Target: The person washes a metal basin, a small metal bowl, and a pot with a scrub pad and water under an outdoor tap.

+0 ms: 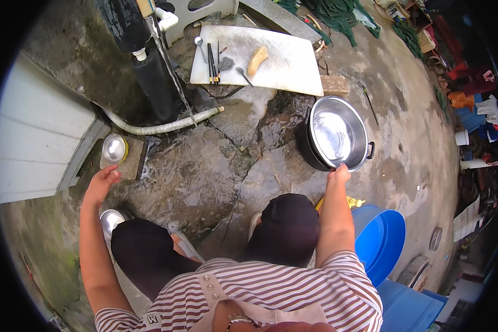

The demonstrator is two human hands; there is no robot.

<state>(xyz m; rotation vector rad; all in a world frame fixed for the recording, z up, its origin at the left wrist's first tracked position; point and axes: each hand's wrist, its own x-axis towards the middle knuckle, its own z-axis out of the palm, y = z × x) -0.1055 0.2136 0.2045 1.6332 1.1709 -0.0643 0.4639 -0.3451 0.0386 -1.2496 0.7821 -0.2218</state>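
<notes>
My right hand (339, 174) grips the near rim of a large metal pot (336, 128), dark outside and shiny inside. The pot's mouth is turned partly towards me, and a black loop handle sticks out on its right. My left hand (103, 184) is just below a small metal bowl (114, 148) with a yellow outside; nothing shows in its fingers. That bowl rests on a stone block (130, 162). Another metal bowl (111, 222) sits on the ground beside my left knee, partly hidden by it.
Water (172, 72) pours from a spout onto wet concrete, near a ribbed hose (170, 126). A white board (290, 58) bears a spoon (198, 42), chopsticks (211, 64), a scouring pad (226, 63), a fork (244, 76) and a loofah piece (257, 60). A blue tub (377, 245) stands right.
</notes>
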